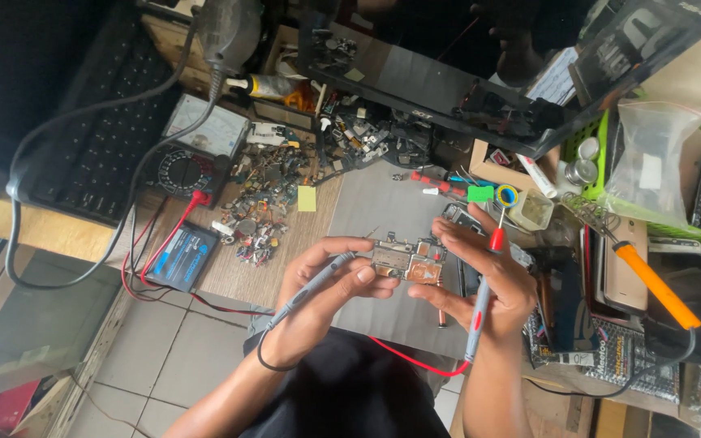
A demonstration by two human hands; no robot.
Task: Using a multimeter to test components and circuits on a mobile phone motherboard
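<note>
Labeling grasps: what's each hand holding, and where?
Left hand: black probe along its shaft, plus circuit board at its left edge. Right hand: red probe mid-shaft, board's right edge.

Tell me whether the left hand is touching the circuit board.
Touching: the head view shows the left hand with its fingertips pressed against the circuit board's left edge.

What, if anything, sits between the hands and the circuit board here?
Nothing visible. The left hand and right hand both grip the circuit board directly, each also holding a meter probe: black left, red right.

One head-worn camera looks steeply down, close over the cluttered workbench (245,280).
</note>
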